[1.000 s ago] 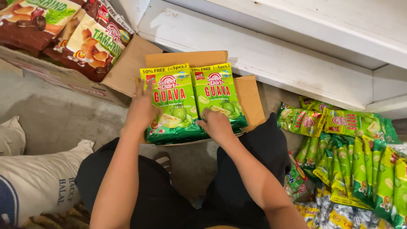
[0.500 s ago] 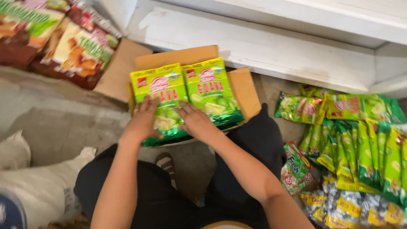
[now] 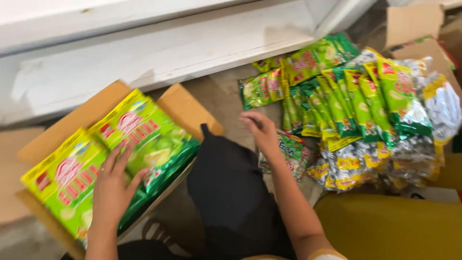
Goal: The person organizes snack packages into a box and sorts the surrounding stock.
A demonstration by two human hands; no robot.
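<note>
Left hand (image 3: 113,185) lies flat, fingers spread, on the green packets (image 3: 115,154) stacked in the cardboard box (image 3: 185,103) (two rows side by side). Right hand (image 3: 262,130) reaches out, fingers loose, gripping nothing, just beside the heap of packets (image 3: 356,106) on the floor.

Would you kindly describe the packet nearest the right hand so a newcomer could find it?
Start at the big heap of green packets on the floor. At its near-left edge, beside the right hand, lies one small packet. Unlike its neighbours, it is blue-green and lies flat, alone.
</note>
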